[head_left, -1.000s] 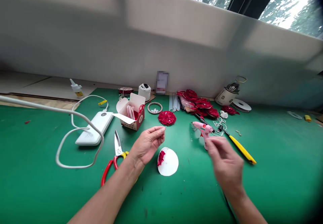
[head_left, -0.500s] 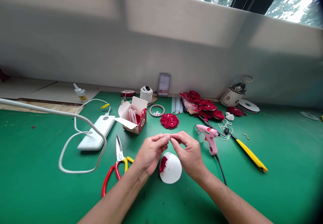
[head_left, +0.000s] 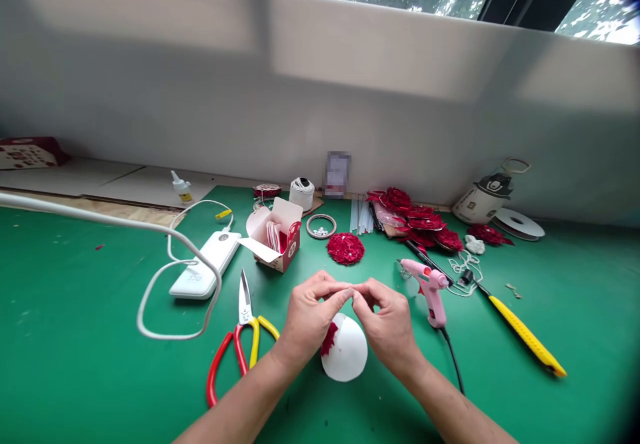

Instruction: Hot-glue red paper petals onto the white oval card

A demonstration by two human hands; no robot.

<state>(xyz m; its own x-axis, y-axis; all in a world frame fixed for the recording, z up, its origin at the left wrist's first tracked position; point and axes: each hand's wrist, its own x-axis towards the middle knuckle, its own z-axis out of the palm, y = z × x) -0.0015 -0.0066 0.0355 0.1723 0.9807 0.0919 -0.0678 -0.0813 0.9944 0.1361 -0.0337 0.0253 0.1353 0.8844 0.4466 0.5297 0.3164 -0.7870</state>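
My left hand (head_left: 313, 314) and my right hand (head_left: 385, 317) meet at the fingertips above a white disc (head_left: 350, 354). Both are closed in a pinch, and whatever lies between the fingertips is too small or hidden to make out. Red material (head_left: 329, 341) covers a patch at the disc's left edge, partly behind my left hand. Beyond my hands lies a round red textured piece (head_left: 345, 249). To the right of my right hand, a pink glue gun (head_left: 431, 286) rests on its side.
Scissors (head_left: 245, 304) with red and yellow handles lie left. Behind them are a power bank (head_left: 205, 267) with a looping white cable and an open box (head_left: 280, 237). A yellow-handled tool (head_left: 525, 334) lies right; red flowers (head_left: 415, 217) are piled at the back.
The camera view has shifted, so the tabletop objects appear farther right and slightly lower. My hands stay pinched together above the disc, with little visible change in their pose.
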